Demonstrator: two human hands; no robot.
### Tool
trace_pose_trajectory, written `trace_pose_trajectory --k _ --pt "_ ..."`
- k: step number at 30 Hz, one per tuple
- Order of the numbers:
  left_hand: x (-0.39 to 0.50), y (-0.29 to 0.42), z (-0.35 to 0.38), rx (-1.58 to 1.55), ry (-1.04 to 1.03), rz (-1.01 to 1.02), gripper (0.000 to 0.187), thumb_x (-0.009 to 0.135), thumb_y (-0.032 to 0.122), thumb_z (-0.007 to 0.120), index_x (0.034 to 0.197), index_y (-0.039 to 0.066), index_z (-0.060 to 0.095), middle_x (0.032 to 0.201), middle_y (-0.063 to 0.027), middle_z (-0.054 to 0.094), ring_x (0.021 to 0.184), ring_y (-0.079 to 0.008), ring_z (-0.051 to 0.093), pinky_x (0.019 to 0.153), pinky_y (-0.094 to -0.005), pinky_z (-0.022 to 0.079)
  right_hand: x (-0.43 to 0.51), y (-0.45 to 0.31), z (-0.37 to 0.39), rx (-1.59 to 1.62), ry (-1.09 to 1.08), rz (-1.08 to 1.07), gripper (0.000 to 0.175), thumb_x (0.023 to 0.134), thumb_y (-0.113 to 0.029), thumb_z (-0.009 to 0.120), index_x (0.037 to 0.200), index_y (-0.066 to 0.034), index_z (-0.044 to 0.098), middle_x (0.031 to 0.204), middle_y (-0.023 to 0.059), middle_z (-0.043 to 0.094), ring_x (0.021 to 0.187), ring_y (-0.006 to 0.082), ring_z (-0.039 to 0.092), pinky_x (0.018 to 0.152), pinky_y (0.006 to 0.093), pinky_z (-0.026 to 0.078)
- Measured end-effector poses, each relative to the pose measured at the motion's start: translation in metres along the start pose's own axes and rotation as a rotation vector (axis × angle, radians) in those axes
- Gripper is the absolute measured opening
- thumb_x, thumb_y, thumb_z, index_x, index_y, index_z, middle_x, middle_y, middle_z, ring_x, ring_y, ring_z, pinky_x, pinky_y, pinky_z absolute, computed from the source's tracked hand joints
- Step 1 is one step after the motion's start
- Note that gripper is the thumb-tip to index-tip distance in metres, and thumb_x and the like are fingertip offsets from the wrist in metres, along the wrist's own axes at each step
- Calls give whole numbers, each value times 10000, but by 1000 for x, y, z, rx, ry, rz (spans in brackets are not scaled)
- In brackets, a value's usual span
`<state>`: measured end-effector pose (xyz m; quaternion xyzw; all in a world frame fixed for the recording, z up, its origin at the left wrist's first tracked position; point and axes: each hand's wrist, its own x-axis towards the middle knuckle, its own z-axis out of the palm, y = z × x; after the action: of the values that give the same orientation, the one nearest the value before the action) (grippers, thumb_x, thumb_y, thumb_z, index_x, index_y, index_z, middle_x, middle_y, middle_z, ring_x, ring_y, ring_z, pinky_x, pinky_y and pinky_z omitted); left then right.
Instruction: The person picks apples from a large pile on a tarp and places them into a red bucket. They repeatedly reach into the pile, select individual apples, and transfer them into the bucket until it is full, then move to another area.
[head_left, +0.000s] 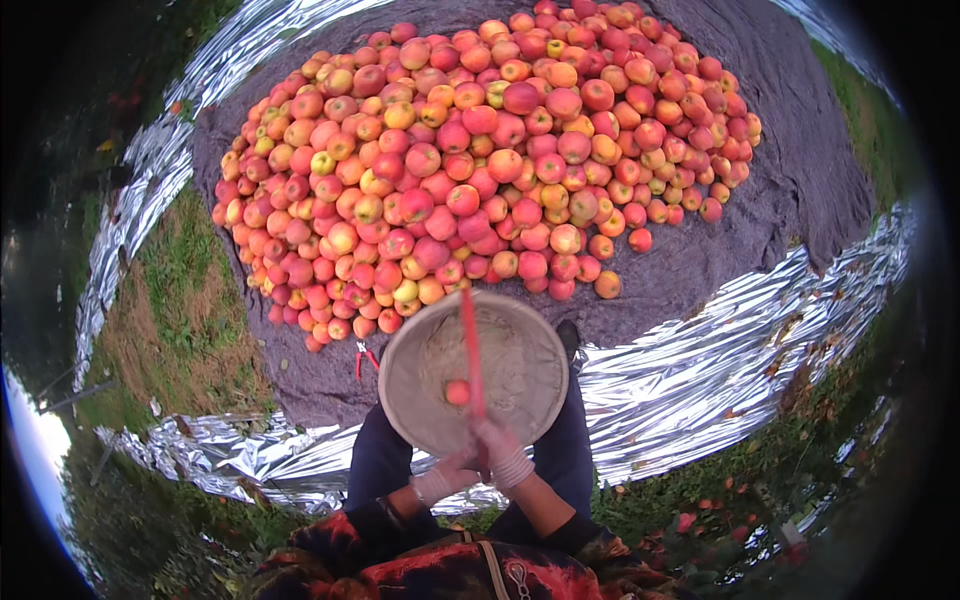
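Observation:
A round, pale fabric-lined bucket (401, 390) rests between my legs, with one red apple (457, 391) inside on its bottom. A red strap-like handle (471, 345) crosses over its mouth. My right hand (496, 444), in a thin light glove with a ribbed cuff, grips the near end of this handle. Against the near rim, just left of it, my left hand (448, 477) holds the bucket close to the handle's end; its fingertips are partly hidden. Beyond the bucket lies a broad heap of red and yellow apples (480, 165).
Dark cloth (795, 150) lies under the heap. Red-handled hand pruners (366, 361) rest on it, left of the bucket. Crinkled silver reflective film (690, 375) borders the cloth. Grass (187, 277) shows at the left, and fallen apples (686, 521) lie at the lower right.

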<state>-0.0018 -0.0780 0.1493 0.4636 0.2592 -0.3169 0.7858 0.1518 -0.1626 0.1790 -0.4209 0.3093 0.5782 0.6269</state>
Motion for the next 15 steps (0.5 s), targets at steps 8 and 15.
trace_pose_trajectory --k 8,15 --pt "34 194 117 143 -203 -163 284 842 253 656 985 24 570 775 -39 572 747 -162 589 685 -323 485 -28 -113 -76 39 294 -648 396 982 -289 476 1263 -12 518 1110 75 615 1029 209 594 901 375 483" --pt "55 267 235 477 -306 110 426 887 437 609 984 25 567 843 -209 619 841 -362 627 742 -401 480 26 -176 -122 -1189 608 -756 838 721 -382 734 1450 -184 368 1482 248 293 1270 438 432 1049 446 401"
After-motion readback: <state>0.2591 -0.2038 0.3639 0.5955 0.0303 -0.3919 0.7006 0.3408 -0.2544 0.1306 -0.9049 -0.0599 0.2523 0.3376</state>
